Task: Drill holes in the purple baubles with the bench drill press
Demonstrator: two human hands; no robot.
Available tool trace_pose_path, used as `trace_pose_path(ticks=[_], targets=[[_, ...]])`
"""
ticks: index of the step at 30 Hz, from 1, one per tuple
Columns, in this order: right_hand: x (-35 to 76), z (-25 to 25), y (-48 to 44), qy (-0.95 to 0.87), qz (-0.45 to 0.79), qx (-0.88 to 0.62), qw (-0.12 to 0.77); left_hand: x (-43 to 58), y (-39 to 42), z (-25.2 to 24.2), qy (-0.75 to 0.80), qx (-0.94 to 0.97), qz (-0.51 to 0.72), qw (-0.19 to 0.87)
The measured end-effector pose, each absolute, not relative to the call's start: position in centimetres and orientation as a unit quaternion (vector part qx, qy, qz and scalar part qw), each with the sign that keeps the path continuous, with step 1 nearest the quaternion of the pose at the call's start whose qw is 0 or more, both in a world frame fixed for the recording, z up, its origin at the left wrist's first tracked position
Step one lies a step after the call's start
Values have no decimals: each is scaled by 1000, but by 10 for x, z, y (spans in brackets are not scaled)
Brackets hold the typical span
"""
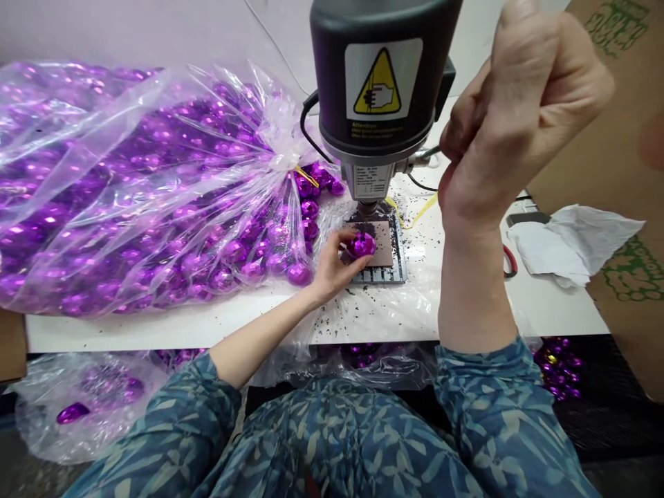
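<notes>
My left hand (335, 266) is closed around a shiny purple faceted bauble (360, 244), holding it on the small metal work plate (388, 257) under the spindle of a bench drill press (381, 90). Raised high at the right, my right hand (511, 114) is clenched in a fist beside the machine head, gripping its feed lever (430, 152), of which only a short dark stub shows. A big clear plastic bag (129, 187) full of the same purple baubles lies on the white table at the left, its mouth open toward the plate.
Dark drilling debris is scattered over the white table (207, 325) around the plate. Crumpled white paper (570, 242) and red-handled pliers (509, 261) lie at the right, with a cardboard box (622, 173) behind. Bags of purple baubles (88, 401) sit below the table edge.
</notes>
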State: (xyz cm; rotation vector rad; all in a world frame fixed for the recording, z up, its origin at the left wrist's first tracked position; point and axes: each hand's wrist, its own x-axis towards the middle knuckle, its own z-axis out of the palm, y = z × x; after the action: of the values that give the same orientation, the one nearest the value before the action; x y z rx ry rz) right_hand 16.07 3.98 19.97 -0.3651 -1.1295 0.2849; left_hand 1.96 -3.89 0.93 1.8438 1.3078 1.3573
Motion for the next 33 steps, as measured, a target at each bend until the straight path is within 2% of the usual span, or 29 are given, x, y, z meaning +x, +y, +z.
trace_pose_path(ticks=[3,5,9,11,14,18,21,23,27,30,33], targets=[[160,198,39,-531,160,-173,814,22,-91,14,342,782,464,238],[159,196,37,-522,164,-174,819,23,-129,12,247,872,370,204],[159,195,38,-515,172,-152,826,22,-178,-1,157,972,170,-25],[160,195,40,-522,174,-142,823,21,-182,-7,147,977,141,-55],[161,194,42,-519,170,-139,826,15,-161,-9,187,960,207,-12],[159,196,42,-495,176,-135,840,-13,-82,-2,365,879,304,40],[159,197,41,-499,181,-141,836,-44,-14,8,531,809,249,42],[159,196,41,-503,176,-148,833,-61,18,13,588,780,209,54],[159,193,41,-508,158,-158,832,-71,35,18,596,773,206,77],[159,191,41,-507,152,-152,835,-66,24,22,576,765,263,122],[159,191,41,-505,158,-130,838,-58,12,28,564,714,358,211]])
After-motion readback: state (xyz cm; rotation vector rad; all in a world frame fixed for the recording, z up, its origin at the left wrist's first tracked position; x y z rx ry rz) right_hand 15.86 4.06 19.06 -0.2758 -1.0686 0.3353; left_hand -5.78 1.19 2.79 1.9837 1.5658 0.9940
